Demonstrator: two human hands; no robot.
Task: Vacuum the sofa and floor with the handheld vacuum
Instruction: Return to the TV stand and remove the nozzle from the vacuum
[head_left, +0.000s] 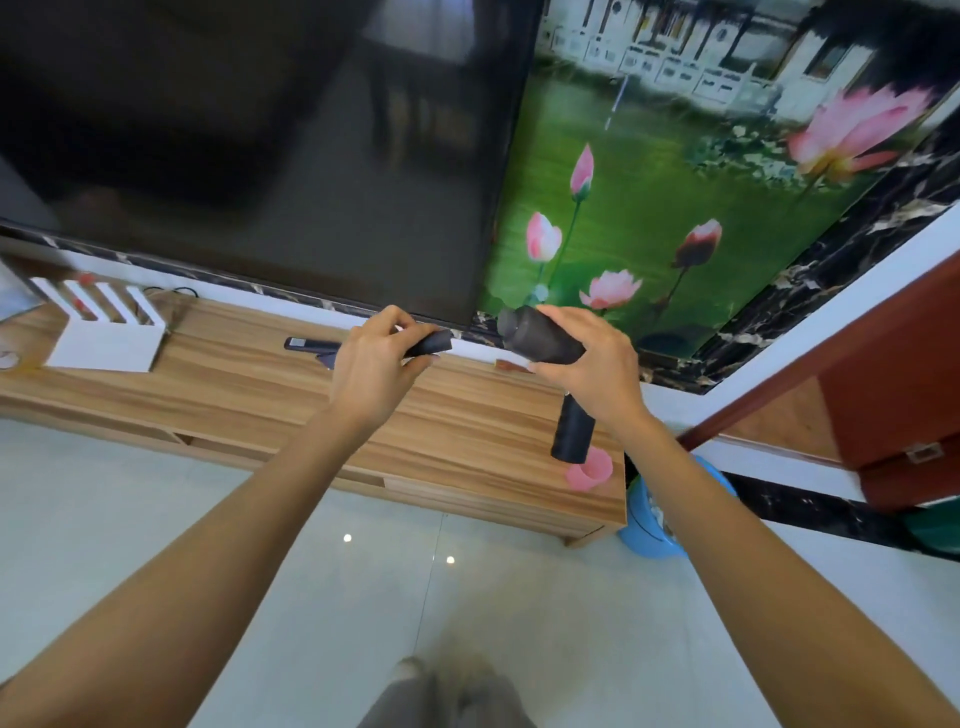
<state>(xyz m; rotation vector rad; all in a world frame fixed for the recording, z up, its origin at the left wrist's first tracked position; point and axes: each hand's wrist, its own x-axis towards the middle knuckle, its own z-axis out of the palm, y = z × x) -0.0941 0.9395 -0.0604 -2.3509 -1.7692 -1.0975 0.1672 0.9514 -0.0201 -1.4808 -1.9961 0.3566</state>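
Mid-frame: my right hand (589, 358) clamps the handheld vacuum (543, 338); left hand (376, 358) pinches a dark nozzle (431, 343). Misaligned push risks dropping it onto the wooden cabinet (249, 374).

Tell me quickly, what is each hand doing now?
Left hand: grips a dark nozzle piece.
Right hand: grips the handheld vacuum by its body.

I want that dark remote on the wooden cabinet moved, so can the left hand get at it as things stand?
Probably not yet: the remote lies just beside the left hand, nothing between, but that hand already holds the black nozzle.
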